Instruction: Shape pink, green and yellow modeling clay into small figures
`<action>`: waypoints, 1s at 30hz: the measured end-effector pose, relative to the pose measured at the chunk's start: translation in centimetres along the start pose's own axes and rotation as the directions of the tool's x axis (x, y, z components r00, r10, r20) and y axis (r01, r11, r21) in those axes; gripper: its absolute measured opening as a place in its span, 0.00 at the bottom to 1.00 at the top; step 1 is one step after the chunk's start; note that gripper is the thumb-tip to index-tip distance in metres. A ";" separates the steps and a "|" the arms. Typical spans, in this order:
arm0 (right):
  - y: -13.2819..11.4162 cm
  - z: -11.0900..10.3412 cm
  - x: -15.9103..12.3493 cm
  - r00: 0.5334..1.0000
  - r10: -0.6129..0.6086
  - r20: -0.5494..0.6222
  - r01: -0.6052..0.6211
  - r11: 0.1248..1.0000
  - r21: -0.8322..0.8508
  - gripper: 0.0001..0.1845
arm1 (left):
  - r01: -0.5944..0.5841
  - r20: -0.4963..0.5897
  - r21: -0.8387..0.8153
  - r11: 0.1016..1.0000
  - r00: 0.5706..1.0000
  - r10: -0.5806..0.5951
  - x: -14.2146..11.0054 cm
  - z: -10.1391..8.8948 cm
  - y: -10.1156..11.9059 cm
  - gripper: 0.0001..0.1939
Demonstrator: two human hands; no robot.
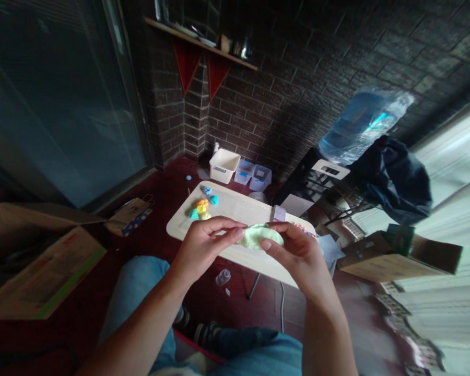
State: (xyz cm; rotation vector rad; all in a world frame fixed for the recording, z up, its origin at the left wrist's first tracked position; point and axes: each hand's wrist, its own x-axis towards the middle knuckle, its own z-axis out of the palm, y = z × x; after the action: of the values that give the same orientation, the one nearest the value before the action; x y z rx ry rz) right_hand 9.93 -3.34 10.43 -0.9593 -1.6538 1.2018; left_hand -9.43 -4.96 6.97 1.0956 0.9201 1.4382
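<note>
A flattened piece of pale green modelling clay [254, 237] is stretched between my two hands above the white table [238, 203]. My left hand [207, 243] pinches its left edge between thumb and fingers. On the other side, my right hand [297, 250] grips it, thumb on the near face and fingers behind. Toward the table's left end lie lumps of clay: blue [207, 190], teal [214, 199], orange [202, 202], yellow [200, 209], green [194, 214] and a pale one [205, 215], partly close together.
Small pinkish bits [303, 228] and a lilac box [279, 213] sit at the table's right. Beyond it stand a white bin [224, 166] and clear tubs [260, 177]. A water dispenser bottle [362, 125] is at right; cardboard boxes [66, 277] flank the table.
</note>
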 end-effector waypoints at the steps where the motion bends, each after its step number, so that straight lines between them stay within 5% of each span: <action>1: 0.0 0.0 0.0 1.000 0.001 0.001 -0.001 1.000 -0.004 0.08 | 0.000 0.012 -0.011 1.000 1.000 0.001 -0.1 0.1 0.2 0.07; 10: -0.4 0.1 -0.2 0.999 -0.045 0.014 0.046 0.997 -0.060 0.08 | -0.077 0.166 0.046 0.996 0.984 0.069 0.0 0.4 1.2 0.11; 30: -2.2 0.4 -0.5 0.982 -0.172 0.075 0.186 0.947 -0.264 0.04 | -0.206 0.148 0.136 0.969 0.971 0.185 -0.7 0.5 2.0 0.08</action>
State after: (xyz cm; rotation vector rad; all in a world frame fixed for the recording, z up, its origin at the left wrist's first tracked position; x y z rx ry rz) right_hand 9.49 -4.45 12.44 -0.9244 -1.9363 0.9007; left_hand -9.51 -5.99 8.87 1.4120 0.8528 1.4511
